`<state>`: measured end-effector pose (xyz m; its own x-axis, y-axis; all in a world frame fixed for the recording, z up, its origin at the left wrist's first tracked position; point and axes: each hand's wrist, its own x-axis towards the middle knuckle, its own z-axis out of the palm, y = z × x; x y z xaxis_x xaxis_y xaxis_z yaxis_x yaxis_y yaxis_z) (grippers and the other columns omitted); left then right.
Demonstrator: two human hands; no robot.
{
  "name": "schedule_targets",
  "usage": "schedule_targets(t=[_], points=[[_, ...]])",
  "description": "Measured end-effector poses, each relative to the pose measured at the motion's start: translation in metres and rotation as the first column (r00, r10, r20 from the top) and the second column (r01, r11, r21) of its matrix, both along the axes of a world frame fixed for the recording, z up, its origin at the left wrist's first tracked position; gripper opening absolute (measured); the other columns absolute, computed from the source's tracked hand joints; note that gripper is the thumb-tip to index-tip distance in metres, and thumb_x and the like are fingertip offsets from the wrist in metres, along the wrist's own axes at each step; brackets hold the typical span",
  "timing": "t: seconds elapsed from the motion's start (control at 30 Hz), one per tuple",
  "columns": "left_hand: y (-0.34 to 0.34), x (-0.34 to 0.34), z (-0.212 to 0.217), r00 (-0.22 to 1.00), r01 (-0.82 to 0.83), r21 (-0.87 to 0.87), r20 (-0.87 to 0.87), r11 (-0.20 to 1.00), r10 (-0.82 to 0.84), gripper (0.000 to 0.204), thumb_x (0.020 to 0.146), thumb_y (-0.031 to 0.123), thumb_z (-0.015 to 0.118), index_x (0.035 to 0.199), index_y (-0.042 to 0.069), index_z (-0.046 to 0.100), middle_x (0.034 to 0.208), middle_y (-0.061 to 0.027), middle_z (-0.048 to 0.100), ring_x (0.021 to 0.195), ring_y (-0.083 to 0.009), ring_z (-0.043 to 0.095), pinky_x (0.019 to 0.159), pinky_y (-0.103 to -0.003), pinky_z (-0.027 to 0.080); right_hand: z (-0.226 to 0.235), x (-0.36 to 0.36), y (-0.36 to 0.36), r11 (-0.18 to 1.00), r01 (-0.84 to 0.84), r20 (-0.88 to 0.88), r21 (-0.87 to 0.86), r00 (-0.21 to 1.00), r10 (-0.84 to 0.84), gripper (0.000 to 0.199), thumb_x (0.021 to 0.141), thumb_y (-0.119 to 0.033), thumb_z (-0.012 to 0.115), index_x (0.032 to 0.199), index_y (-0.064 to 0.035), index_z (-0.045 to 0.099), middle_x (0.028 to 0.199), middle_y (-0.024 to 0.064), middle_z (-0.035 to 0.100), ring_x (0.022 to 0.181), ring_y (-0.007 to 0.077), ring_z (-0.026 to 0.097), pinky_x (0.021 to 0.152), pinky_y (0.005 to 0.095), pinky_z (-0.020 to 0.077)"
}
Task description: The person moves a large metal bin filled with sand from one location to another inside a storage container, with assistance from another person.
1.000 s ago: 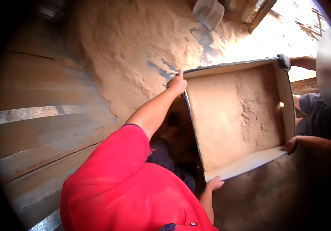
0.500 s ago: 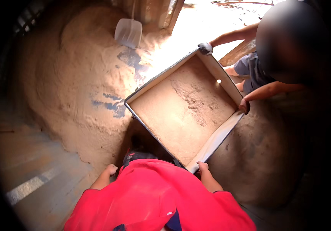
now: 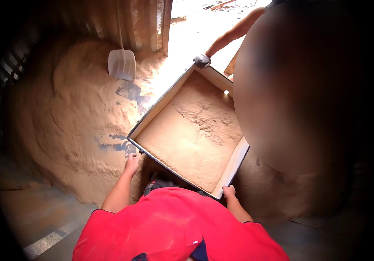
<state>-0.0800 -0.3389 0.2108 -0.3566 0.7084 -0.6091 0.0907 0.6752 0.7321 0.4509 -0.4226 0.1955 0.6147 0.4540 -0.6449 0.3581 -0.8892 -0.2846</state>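
A large square tray with pale inner walls and a dark rim is held up in front of me, a layer of tan sawdust-like powder spread over its bottom. My right hand grips its near right corner, thumb on top of the rim. Close beside the left corner and its small dark fitting is my left hand, fingers reaching out, apparently apart from the tray. Across from me, a co-worker's gloved hand holds the far corner. A blurred patch hides the co-worker's other hand.
A white shovel leans against a corrugated wall. Heaped tan powder covers the floor on the left, with more powder to the right. Bright light comes through an opening at the back.
My left hand has reached forward from beside my body to the tray's left corner. In the picture, the tray and shovel sit further left and slightly lower. The co-worker appears closer.
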Motion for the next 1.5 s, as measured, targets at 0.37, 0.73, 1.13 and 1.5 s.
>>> schedule_targets(t=[0.37, 0.73, 1.13, 1.5], points=[[-0.043, 0.140, 0.019, 0.892, 0.309, -0.065, -0.326, 0.949, -0.313, 0.058, 0.083, 0.027, 0.059, 0.129, 0.004, 0.033, 0.092, -0.0158, 0.061, 0.087, -0.0315, 0.059, 0.081, -0.041, 0.046, -0.052, 0.057, 0.002, 0.951, -0.195, -0.145, 0.239, 0.962, 0.233, 0.031, 0.073, -0.022, 0.064, 0.089, 0.0050, 0.060, 0.084, 0.0199, 0.064, 0.076, 0.0277, 0.063, 0.067, 0.0371, 0.0480], [-0.105, 0.154, 0.021, 0.907, 0.095, -0.117, -0.398, 0.989, -0.135, 0.061, 0.083, 0.030, 0.059, 0.130, 0.002, 0.031, 0.105, -0.0226, 0.057, 0.098, -0.0366, 0.057, 0.086, -0.042, 0.044, -0.022, 0.060, 0.020, 0.888, -0.436, -0.109, 0.146, 0.885, 0.453, 0.044, 0.070, -0.034, 0.064, 0.082, 0.0080, 0.060, 0.089, 0.0301, 0.061, 0.087, 0.0418, 0.060, 0.077, 0.0450, 0.0457], [-0.016, 0.093, 0.029, 0.860, -0.012, -0.037, -0.511, 0.999, -0.009, 0.064, 0.084, 0.035, 0.056, 0.132, 0.003, 0.027, 0.131, -0.0298, 0.036, 0.120, -0.0423, 0.039, 0.099, -0.044, 0.036, -0.068, 0.042, -0.026, 0.954, -0.228, -0.195, 0.192, 0.944, 0.265, 0.029, 0.076, -0.020, 0.065, 0.089, 0.0052, 0.057, 0.073, 0.0119, 0.060, 0.058, 0.0205, 0.056, 0.050, 0.0349, 0.0431], [0.059, 0.031, -0.022, 0.943, 0.046, -0.222, -0.313, 0.974, -0.116, 0.066, 0.083, 0.046, 0.054, 0.124, -0.001, 0.031, 0.127, -0.0305, 0.041, 0.116, -0.0425, 0.045, 0.096, -0.045, 0.038, -0.050, 0.000, -0.055, 0.994, -0.011, -0.109, 0.105, 0.994, 0.022, 0.031, 0.074, -0.014, 0.062, 0.092, 0.0096, 0.056, 0.087, 0.0187, 0.062, 0.073, 0.0270, 0.062, 0.065, 0.0383, 0.0502]])
